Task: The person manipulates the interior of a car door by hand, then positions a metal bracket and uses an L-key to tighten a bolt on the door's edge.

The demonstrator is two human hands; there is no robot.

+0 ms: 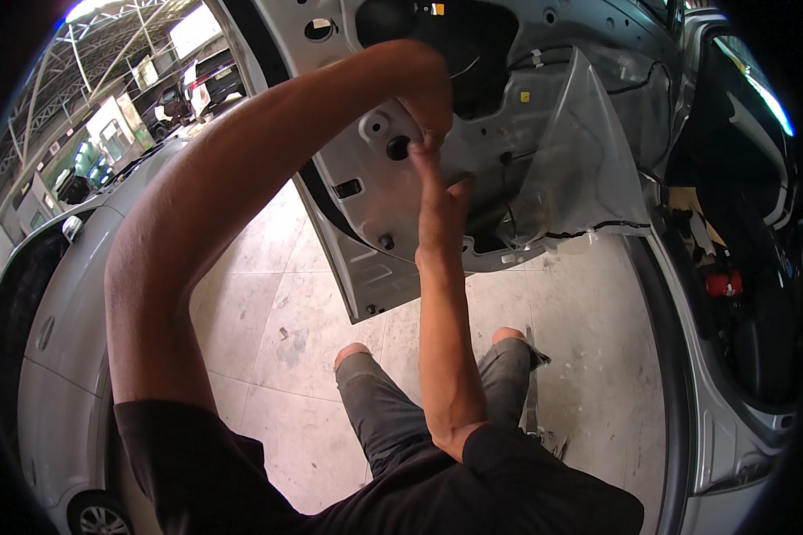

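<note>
Okay, so we've got both bare hands up at the silver car door (482, 147), whose inner metal skin is exposed. Our left arm arches across the upper left part of the door, and the left hand (426, 107) hangs bent downward in front of the panel. Our right forearm comes up past the door's lower edge, with the right hand (442, 209) just under the left one, so the two overlap or nearly meet from where we're looking. Both are kinda blurry and the fingers mostly hide, so we honestly can't tell whether either is spread, pressed together or pinching something. A dark round hole (397, 148) sits in the door just left of our hands. A clear plastic sheet (580, 160) hangs loose over the door's right half, with a black strip (598, 226) along its bottom. Below the door we see our grey trousers (379, 401) and a scuffed tiled floor (299, 357). Another silver car (71, 267) is parked left of the door, and the open cabin (740, 214) is right of it.
</note>
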